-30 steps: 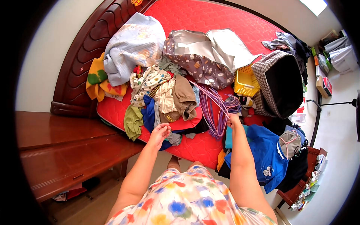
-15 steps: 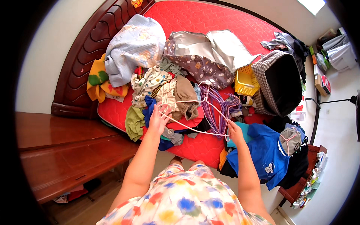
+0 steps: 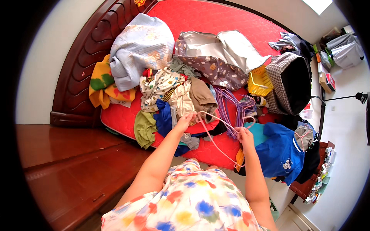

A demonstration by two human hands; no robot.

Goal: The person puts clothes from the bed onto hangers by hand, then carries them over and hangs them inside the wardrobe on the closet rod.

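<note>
A pale pink clothes hanger (image 3: 211, 137) is held up in front of me between both hands. My left hand (image 3: 185, 123) pinches one end of it. My right hand (image 3: 245, 138) has its fingers closed round it near the hook, and a long bar hangs down between my hands. Just beyond, a bundle of purple hangers (image 3: 228, 104) lies on the red mattress (image 3: 216, 148). Past my left hand are brown shorts (image 3: 202, 96) and a patterned cream garment (image 3: 158, 85) in a heap. A blue T-shirt (image 3: 278, 148) lies to the right of my right hand.
A yellow plastic basket (image 3: 260, 82) and a checked storage bin (image 3: 280, 73) stand at the right. Behind the heap lie a silver-lined storage bag (image 3: 216, 71) and a pale blue quilt (image 3: 140, 50). A dark wooden headboard (image 3: 86, 57) rises at the left.
The hanger has been turned and tilted, with one bar now hanging lower. My left hand has moved right and my hands are closer together. The view has shifted slightly.
</note>
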